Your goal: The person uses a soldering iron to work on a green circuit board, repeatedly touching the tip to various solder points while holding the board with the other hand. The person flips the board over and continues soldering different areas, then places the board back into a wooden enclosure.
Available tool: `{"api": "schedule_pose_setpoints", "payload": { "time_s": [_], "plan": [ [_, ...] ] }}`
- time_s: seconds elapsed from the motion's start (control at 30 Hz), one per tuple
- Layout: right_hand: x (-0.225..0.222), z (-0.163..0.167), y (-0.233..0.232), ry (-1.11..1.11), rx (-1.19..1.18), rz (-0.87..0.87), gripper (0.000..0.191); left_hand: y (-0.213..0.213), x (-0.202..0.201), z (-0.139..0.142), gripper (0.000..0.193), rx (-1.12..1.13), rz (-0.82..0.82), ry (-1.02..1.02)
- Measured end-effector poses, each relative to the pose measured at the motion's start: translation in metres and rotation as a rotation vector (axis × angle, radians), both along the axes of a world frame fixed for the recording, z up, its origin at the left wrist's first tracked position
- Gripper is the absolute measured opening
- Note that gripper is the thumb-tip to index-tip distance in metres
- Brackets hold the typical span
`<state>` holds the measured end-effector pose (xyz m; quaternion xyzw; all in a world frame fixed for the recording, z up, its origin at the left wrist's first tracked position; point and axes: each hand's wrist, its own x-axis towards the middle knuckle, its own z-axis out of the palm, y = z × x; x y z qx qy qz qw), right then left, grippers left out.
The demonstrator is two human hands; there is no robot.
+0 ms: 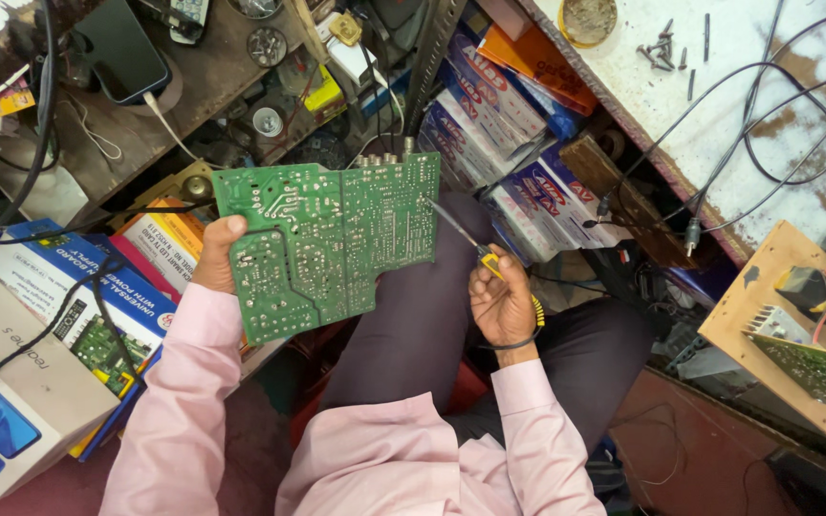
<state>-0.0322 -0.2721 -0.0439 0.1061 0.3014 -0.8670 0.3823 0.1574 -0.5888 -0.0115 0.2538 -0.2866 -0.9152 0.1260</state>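
Green circuit board held up over the lap, a soldering iron meeting its edge.

The left hand (217, 253) was closed on the left edge of the circuit board (322, 239), solder side up, above the knees. The right hand (501, 304) was wrapped around the yellow-handled soldering iron (475, 247), its tip touching the board's right edge. Printed boxes (489, 115) lay beyond, a phone (121, 50) on the tabletop (212, 67).

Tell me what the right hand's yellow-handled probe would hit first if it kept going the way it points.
Most likely the right edge of the green circuit board: the right hand aims the yellow-handled probe up-left at it, though depth is unclear.
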Motion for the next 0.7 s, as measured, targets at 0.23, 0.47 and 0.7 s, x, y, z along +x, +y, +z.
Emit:
{"api": "schedule_pose_setpoints", "payload": {
  "time_s": [0.23, 0.47, 0.7],
  "plan": [
    [0.0030, 0.0010, -0.0019, 0.080, 0.069, -0.083, 0.027, 0.0007, -0.0018, 0.0024, 0.077, -0.028, -0.021, 0.021],
    [0.0044, -0.0006, -0.0016, 0.047, 0.024, -0.064, 0.028, 0.0032, -0.0023, 0.0081, 0.077, -0.004, -0.026, 0.037],
    [0.0046, 0.0033, -0.0036, 0.047, 0.017, -0.031, 0.026, 0.0009, -0.0045, 0.0084, 0.076, -0.005, -0.039, 0.034]
  ]
}}
